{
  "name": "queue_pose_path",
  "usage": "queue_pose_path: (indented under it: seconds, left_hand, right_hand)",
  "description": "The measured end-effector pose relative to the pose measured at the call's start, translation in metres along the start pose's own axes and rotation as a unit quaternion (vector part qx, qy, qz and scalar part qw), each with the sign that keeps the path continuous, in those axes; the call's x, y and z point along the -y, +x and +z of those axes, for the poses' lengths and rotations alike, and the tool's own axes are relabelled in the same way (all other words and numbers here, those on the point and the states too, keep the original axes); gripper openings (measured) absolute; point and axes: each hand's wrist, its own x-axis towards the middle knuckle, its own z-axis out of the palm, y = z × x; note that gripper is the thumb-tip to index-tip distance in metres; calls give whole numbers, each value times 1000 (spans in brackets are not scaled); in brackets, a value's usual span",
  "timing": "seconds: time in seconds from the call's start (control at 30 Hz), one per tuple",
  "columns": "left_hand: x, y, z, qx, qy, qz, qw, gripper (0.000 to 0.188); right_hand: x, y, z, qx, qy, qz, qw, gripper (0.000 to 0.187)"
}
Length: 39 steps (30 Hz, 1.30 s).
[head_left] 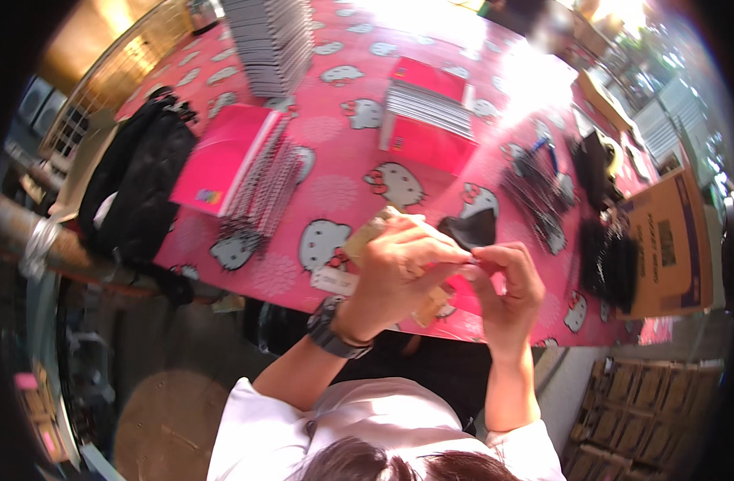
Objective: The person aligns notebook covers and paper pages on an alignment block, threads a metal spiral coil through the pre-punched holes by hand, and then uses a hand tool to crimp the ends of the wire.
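My left hand [407, 260], with a dark watch [332, 327] on its wrist, meets my right hand [507, 289] above the near edge of the table. The fingertips of both are pinched together on something too small to make out. Just beyond them lies a black, cloth-like piece [471, 228]. Under my left hand a tan, block-like thing [433, 309] shows in part, and a small pale label-like piece [333, 280] lies by the wrist. A bright pink surface, partly hidden, shows between and below the hands.
A pink patterned cloth [327, 172] covers the table. Pink spiral notebooks [227, 156] are stacked left, more pink notebooks [431, 120] centrally, and a tall stack [271, 44] behind. A black bag [139, 172] lies left; black wire spirals [535, 196], blue-handled pliers [547, 148] and a cardboard box [663, 244] are right.
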Motion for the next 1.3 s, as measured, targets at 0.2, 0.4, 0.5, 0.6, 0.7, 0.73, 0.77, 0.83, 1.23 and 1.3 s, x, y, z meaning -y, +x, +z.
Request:
queue_pose_path:
  seconds: [0.2, 0.4, 0.5, 0.6, 0.7, 0.73, 0.77, 0.83, 1.23, 1.3]
  left_hand:
    - [2, -3, 10, -23, -43, 3, 999, 8]
    - [1, -4, 9, -14, -41, 29, 999, 10]
    - [1, -4, 10, -14, -37, 31, 999, 10]
    - [-1, -3, 5, -31, -16, 16, 999, 17]
    - [-9, 3, -8, -50, -34, -33, 998, 29]
    - [-18, 8, -17, -40, -66, -73, 994, 33]
    - [-23, 10, -27, -30, -97, -113, 988, 37]
    - [-27, 16, -54, -3, -39, -74, 996, 46]
    - [35, -4, -242, -117, 316, -167, 927, 58]
    - [47, -14, -235, -195, 176, -139, 955, 53]
  right_hand:
    - [2, -4, 2, -29, -9, -22, 999, 19]
    - [7, 4, -11, 32, -75, -18, 997, 21]
    - [8, 6, -10, 32, -69, -20, 997, 17]
    - [18, 14, -7, 40, -74, -53, 995, 12]
    - [36, 32, -6, 61, -59, -95, 992, 7]
    - [42, 38, -5, 68, -49, -109, 991, 7]
    - [49, 44, -2, 56, -18, -106, 993, 6]
    - [67, 57, 5, 22, 40, -100, 994, 7]
    - [29, 157, 241, -91, 362, 135, 918, 23]
    - [19, 150, 253, -94, 455, 152, 872, 26]
